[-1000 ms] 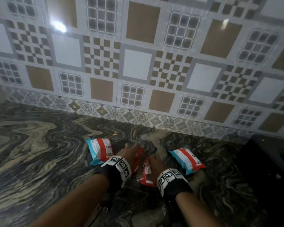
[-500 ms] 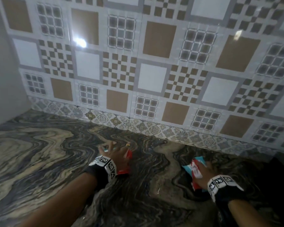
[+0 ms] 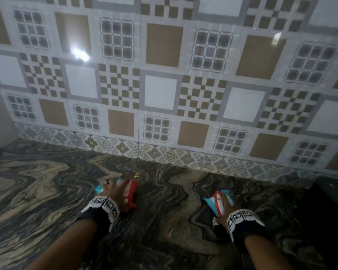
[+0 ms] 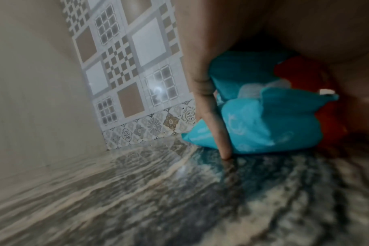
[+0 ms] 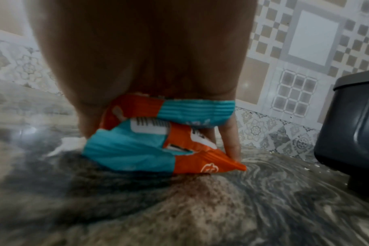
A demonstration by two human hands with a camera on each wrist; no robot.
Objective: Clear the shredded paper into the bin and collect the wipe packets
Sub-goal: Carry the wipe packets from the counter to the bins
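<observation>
My left hand (image 3: 115,189) lies over two blue-and-red wipe packets (image 3: 131,193) on the marbled counter (image 3: 47,191). In the left wrist view a finger (image 4: 211,116) runs down the front of these stacked packets (image 4: 263,123) to the counter. My right hand (image 3: 227,201) grips two more wipe packets (image 3: 217,203) further right. The right wrist view shows these teal-and-orange packets (image 5: 141,149) bunched under the palm, with a fingertip (image 5: 232,146) pinning the lower one's corner. No pile of shredded paper shows.
A dark bin (image 5: 352,129) stands on the counter to the right of my right hand, seen at the head view's right edge as a dark bin (image 3: 332,201). The patterned tile wall (image 3: 164,94) rises just behind both hands. A tiny scrap (image 3: 171,232) lies between my arms.
One second ago both hands were together mid-counter, each on a packet, with two packets lying out at the sides. They moved apart onto those; each now holds two.
</observation>
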